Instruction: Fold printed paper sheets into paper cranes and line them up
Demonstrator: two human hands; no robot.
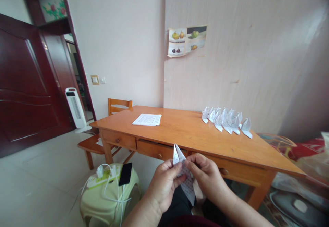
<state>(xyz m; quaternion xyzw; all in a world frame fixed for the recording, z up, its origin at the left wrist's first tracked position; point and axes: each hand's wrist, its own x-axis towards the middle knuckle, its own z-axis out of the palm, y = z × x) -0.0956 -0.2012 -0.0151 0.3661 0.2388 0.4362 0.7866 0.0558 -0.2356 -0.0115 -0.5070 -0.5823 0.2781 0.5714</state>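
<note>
A folded piece of printed white paper (189,190) is held over the lap, in front of the table's near edge. Two narrow points stick up from its top, with a slit between them. My left hand (166,180) pinches its left side between thumb and fingers. On the right side, my right hand (205,172) grips the paper near the base of the points, its thumb and fingertips pressed together. Several folded paper figures (227,120) stand grouped at the table's right back. A stack of printed sheets (147,119) lies flat at the left back.
The wooden table (180,127) has drawers facing me. At the lower left, a pale green stool (99,199) holds a power strip, white cables and a black phone (125,174). Plastic bags (313,158) lie right of the table.
</note>
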